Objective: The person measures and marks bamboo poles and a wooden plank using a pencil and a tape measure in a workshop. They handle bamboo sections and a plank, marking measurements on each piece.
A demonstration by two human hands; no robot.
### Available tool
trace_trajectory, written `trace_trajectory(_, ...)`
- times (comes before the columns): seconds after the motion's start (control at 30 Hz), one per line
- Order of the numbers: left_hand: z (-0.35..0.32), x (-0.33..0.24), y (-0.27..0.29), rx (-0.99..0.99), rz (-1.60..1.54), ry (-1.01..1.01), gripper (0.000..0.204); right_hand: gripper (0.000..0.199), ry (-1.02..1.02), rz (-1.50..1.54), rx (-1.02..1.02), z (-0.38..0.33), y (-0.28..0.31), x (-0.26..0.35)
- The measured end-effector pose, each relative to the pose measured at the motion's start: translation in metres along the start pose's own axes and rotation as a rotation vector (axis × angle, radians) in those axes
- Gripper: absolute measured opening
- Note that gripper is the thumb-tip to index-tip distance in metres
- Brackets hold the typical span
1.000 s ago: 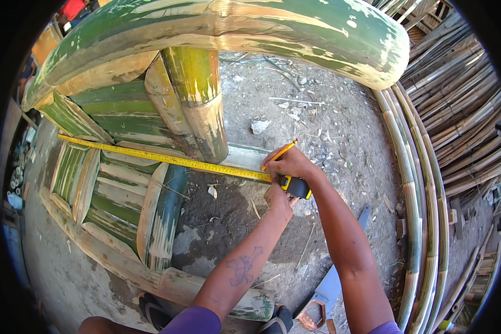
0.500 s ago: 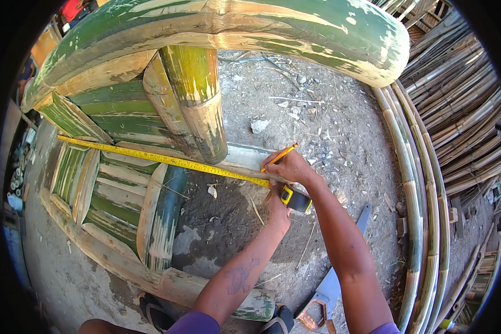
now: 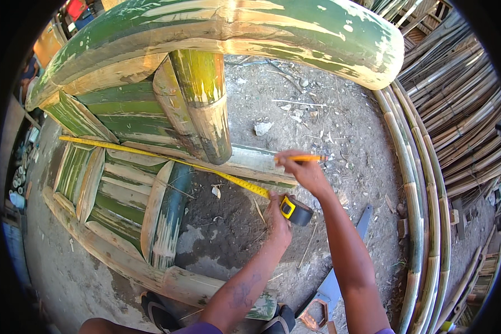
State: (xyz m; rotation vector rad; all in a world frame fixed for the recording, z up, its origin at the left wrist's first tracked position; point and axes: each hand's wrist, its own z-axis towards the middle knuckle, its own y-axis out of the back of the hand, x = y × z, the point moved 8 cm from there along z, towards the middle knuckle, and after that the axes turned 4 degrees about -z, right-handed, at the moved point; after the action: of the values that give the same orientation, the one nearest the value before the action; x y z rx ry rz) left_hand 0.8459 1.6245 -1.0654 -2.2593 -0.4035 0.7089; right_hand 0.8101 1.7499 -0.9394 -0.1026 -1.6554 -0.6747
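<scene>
My left hand (image 3: 278,216) is closed on a black and yellow tape measure (image 3: 298,212). Its yellow blade (image 3: 244,182) runs out leftward along a bamboo frame, with its near part bowed away from a pale bamboo pole (image 3: 259,160). Just beyond the pole's right end, my right hand (image 3: 305,171) pinches an orange pencil (image 3: 312,158); motion blurs the fingers a little. A thick bamboo post (image 3: 206,111) stands on the pole, and left of it lies a slatted bamboo panel (image 3: 125,195).
A large curved green bamboo piece (image 3: 295,33) spans the top. A handsaw (image 3: 329,289) lies on the dirt floor by my right forearm. Long bamboo poles (image 3: 414,222) and bundled thin sticks (image 3: 456,111) line the right side. A bamboo pole (image 3: 206,286) crosses before my feet.
My left hand has drawn the tape measure slightly toward me, off the pole, and its blade now bends. My right hand has lifted rightward from the pole, the pencil turned nearly level.
</scene>
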Motion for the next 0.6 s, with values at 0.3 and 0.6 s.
trace_trajectory(0.3,-0.041,-0.060,0.004,0.082,-0.224,-0.179,0.070,0.022,0.232,-0.152,0.101,-0.097,-0.061,0.074)
trace_trajectory(0.6,-0.066,-0.147,0.053,-0.049,-0.119,-0.313,0.050,0.026,0.309,-0.233,0.076,-0.097,-0.130,0.123)
